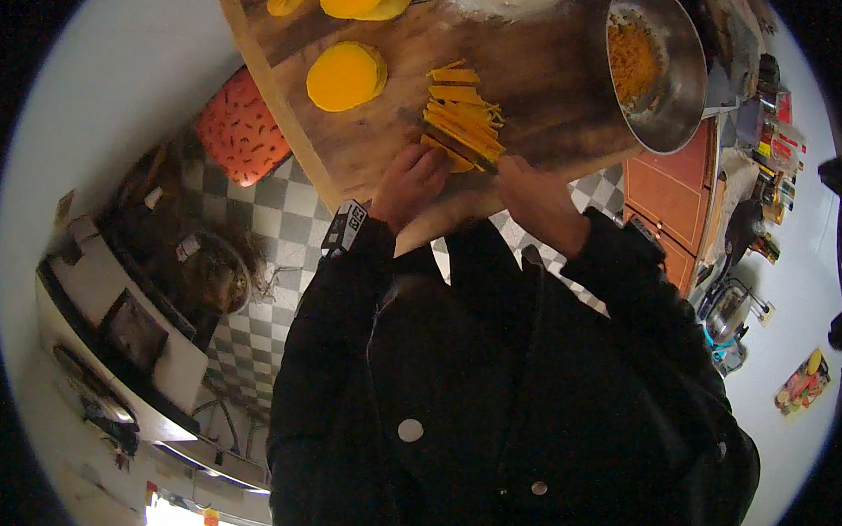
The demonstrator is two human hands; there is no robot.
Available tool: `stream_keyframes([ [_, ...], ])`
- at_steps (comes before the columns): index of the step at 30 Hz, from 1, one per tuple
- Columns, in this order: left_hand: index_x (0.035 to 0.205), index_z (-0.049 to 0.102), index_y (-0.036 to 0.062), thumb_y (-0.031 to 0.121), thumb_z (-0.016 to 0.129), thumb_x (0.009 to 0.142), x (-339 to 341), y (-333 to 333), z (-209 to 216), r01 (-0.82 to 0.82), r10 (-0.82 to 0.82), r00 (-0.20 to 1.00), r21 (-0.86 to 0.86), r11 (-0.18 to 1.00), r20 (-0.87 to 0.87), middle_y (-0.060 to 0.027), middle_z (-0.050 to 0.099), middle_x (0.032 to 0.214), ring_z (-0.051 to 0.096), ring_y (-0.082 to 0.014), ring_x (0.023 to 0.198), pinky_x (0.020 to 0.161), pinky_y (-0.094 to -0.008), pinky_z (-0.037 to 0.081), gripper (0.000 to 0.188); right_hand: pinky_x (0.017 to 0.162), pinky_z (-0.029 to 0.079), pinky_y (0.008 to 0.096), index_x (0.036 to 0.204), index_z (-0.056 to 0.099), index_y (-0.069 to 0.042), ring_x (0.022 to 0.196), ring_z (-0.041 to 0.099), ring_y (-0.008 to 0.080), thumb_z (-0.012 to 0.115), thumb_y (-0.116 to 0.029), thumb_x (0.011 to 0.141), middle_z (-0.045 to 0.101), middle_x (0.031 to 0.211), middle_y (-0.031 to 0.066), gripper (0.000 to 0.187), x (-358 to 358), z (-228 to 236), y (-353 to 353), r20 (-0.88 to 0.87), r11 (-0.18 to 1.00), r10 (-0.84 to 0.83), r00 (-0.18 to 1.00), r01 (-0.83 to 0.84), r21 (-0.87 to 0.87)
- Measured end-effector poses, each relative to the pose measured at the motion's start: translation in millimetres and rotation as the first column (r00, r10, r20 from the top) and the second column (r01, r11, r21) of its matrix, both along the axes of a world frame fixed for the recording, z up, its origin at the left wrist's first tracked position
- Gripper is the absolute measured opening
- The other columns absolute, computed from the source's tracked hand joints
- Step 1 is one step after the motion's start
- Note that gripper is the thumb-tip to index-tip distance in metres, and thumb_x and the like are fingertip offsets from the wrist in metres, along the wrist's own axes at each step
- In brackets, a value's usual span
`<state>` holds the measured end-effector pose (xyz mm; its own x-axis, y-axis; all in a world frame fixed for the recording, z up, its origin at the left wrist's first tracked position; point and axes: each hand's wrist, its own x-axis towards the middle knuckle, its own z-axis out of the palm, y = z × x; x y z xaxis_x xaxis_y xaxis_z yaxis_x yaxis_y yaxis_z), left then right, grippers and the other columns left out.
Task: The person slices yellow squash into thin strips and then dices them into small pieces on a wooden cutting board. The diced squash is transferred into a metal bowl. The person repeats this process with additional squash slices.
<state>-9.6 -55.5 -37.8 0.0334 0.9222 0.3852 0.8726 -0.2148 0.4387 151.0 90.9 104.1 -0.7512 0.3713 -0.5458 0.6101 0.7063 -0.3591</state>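
Steel bowl (677, 101) at right holds orange shreds (631, 61); over the wooden surface (553, 54), our right hand (536, 199) grips a knife (474, 154) while our left hand (412, 183) (its grip unclear) touches orange strips (462, 122).

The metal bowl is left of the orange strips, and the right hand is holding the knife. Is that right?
Not quite: the head view shows the metal bowl right of the orange strips, while the right hand is holding the knife.
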Motion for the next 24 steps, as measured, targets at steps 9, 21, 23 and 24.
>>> stream_keyframes([
  [9, 0.104, 0.063, 0.0062, 0.007, 0.061, 0.068, -4.8, 2.7, 6.6, 0.005, -0.005, 1.0, 0.005, 1.0, -0.002, -0.0101, 0.057, 0.111, 0.055, -0.0289, 0.104, 0.09, -0.0357, 0.05, 0.037, 0.059, 0.049, 0.0485, 0.097, 0.047, -0.005, 0.074, 0.062, 0.039, 0.054, -0.016, 0.088, 0.059, 0.087, 0.0184, 0.016, -12.1, -25.1, -14.1, 0.019, 1.0, -0.006, 1.0, 0.005, 0.028],
  [21, 0.101, 0.063, 0.0086, 0.008, 0.06, 0.068, -4.4, 2.5, 6.6, -0.005, 0.005, 1.0, 0.022, 1.0, -0.024, -0.0102, 0.057, 0.112, 0.053, -0.0286, 0.108, 0.094, -0.0379, 0.048, 0.033, 0.061, 0.048, 0.0514, 0.098, 0.046, -0.005, 0.075, 0.061, 0.0434, 0.052, -0.02, 0.092, 0.06, 0.087, 0.021, 0.018, -3.1, -3.2, -10.7, -0.124, 0.996, -0.055, 0.991, 0.047, -0.07],
  [23, 0.101, 0.062, 0.0085, 0.008, 0.06, 0.069, -3.4, 4.2, 8.8, -0.02, 0.02, 1.0, 0.043, 0.999, -0.013, -0.0098, 0.057, 0.112, 0.053, -0.0282, 0.108, 0.094, -0.0378, 0.048, 0.033, 0.062, 0.048, 0.0515, 0.098, 0.046, -0.005, 0.076, 0.061, 0.0443, 0.052, -0.021, 0.092, 0.06, 0.085, 0.0215, 0.019, -13.2, -23.7, -14.7, 0.023, 0.996, -0.064, 0.998, 0.065, -0.054],
  [24, 0.102, 0.063, 0.0085, 0.008, 0.06, 0.069, -3.8, 5.4, 9.7, -0.002, 0.003, 0.999, 0.018, 1.0, -0.042, -0.0096, 0.057, 0.112, 0.053, -0.0279, 0.108, 0.094, -0.0376, 0.048, 0.033, 0.062, 0.048, 0.0512, 0.098, 0.046, -0.005, 0.076, 0.061, 0.0441, 0.052, -0.021, 0.092, 0.06, 0.084, 0.0216, 0.019, -13.1, -29.7, -13.1, 0.02, 0.996, -0.072, 0.997, 0.073, -0.048],
])
